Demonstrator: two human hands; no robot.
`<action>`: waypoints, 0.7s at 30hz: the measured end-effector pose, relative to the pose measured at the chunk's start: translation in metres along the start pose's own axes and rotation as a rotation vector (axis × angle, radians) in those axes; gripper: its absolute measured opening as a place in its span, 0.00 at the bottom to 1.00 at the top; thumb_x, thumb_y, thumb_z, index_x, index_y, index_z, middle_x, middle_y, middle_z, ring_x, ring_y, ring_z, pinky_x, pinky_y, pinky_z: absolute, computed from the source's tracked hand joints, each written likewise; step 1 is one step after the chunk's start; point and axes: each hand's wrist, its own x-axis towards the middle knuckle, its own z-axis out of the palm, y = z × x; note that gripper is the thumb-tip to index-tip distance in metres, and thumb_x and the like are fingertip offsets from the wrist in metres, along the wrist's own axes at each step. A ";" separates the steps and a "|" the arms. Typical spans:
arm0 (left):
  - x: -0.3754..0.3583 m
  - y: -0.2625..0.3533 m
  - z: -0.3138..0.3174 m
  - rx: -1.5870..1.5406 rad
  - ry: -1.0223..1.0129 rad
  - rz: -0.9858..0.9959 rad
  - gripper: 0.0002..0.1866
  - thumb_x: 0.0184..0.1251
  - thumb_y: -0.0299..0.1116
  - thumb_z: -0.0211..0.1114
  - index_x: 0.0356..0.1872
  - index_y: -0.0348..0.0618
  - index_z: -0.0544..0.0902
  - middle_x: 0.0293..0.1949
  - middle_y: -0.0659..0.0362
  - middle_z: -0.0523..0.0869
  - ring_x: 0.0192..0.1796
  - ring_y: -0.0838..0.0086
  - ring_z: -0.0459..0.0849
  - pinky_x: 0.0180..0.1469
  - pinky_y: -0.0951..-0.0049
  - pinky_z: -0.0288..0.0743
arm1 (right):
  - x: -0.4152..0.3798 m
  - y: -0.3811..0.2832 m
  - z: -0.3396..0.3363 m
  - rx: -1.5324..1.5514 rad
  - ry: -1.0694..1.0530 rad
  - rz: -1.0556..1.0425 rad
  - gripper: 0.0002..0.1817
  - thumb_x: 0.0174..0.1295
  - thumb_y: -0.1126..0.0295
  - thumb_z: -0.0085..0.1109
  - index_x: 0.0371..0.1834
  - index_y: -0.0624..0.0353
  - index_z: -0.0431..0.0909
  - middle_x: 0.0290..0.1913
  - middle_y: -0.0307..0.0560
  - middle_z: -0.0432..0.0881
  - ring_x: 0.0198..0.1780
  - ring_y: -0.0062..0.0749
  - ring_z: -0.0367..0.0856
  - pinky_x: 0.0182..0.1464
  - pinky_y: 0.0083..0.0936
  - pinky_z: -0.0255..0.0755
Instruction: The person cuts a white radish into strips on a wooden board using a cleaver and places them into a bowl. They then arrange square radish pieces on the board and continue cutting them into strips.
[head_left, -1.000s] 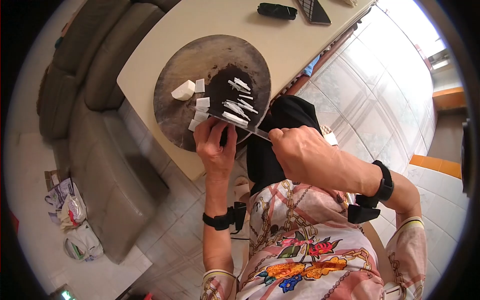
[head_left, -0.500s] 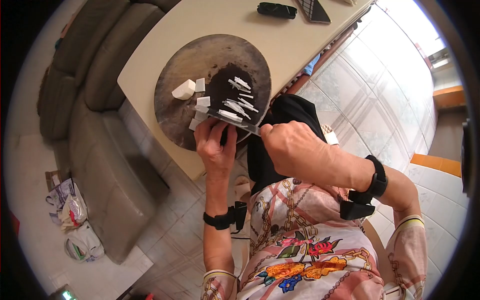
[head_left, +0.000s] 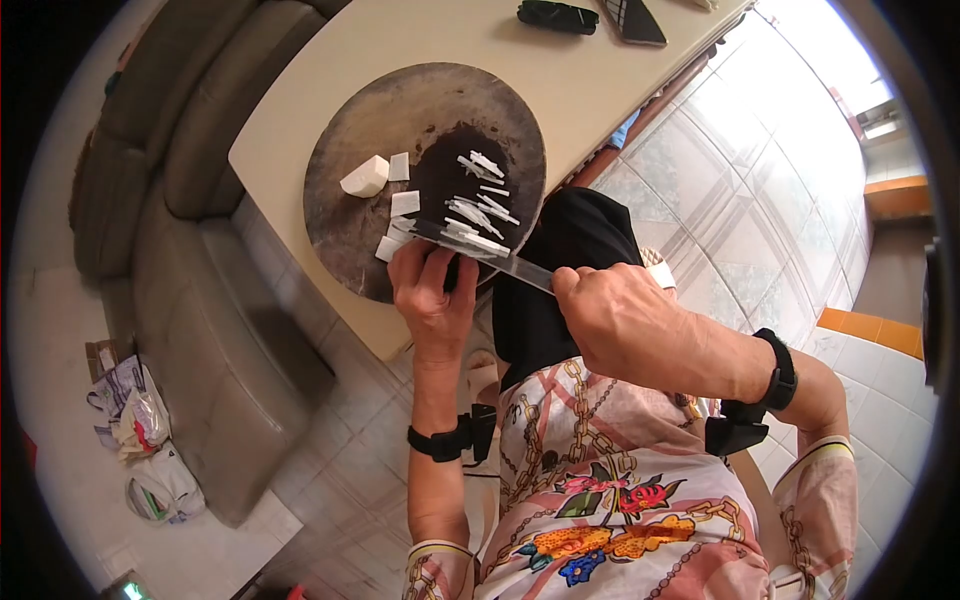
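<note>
A round dark board (head_left: pixel 350 130) lies on the table, wet in the middle. On it are a white block (head_left: pixel 366 177), several flat white slices (head_left: pixel 405 203) and several thin white strips (head_left: pixel 470 214). My right hand (head_left: pixel 625 315) is closed on the handle end of a knife (head_left: pixel 528 271), whose blade reaches left over the board's near edge. My left hand (head_left: pixel 433 290) presses at that edge beside the blade, fingers bent down; what lies beneath its fingertips is hidden.
The pale table (head_left: pixel 300 95) carries a black case (head_left: pixel 555 17) and a phone (head_left: pixel 636 20) at its far side. A grey sofa (head_left: pixel 215 330) stands at the left, with plastic bags (head_left: pixel 165 485) on the floor beside it.
My right hand has moved right and slightly down, drawing the knife with it. More blade shows between my hands. My left hand has hardly moved.
</note>
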 end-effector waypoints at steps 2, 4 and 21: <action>0.001 0.000 0.000 0.014 -0.013 0.005 0.11 0.46 0.23 0.72 0.33 0.40 0.84 0.37 0.55 0.82 0.42 0.57 0.79 0.47 0.61 0.71 | 0.006 0.000 0.002 0.012 0.018 -0.018 0.12 0.42 0.82 0.58 0.30 0.72 0.67 0.23 0.61 0.75 0.25 0.58 0.78 0.25 0.42 0.71; 0.002 0.001 0.001 0.014 -0.009 0.017 0.11 0.47 0.23 0.72 0.34 0.40 0.84 0.38 0.55 0.82 0.42 0.58 0.79 0.47 0.61 0.71 | 0.013 0.001 0.006 0.025 0.042 -0.035 0.12 0.42 0.82 0.58 0.30 0.72 0.67 0.23 0.61 0.76 0.25 0.58 0.78 0.26 0.42 0.72; 0.004 0.002 0.005 0.023 0.022 0.056 0.11 0.46 0.21 0.72 0.34 0.40 0.84 0.37 0.56 0.82 0.42 0.57 0.78 0.47 0.61 0.72 | 0.020 0.005 0.014 -0.080 0.128 -0.069 0.09 0.43 0.82 0.55 0.28 0.71 0.69 0.22 0.61 0.77 0.25 0.55 0.80 0.26 0.43 0.73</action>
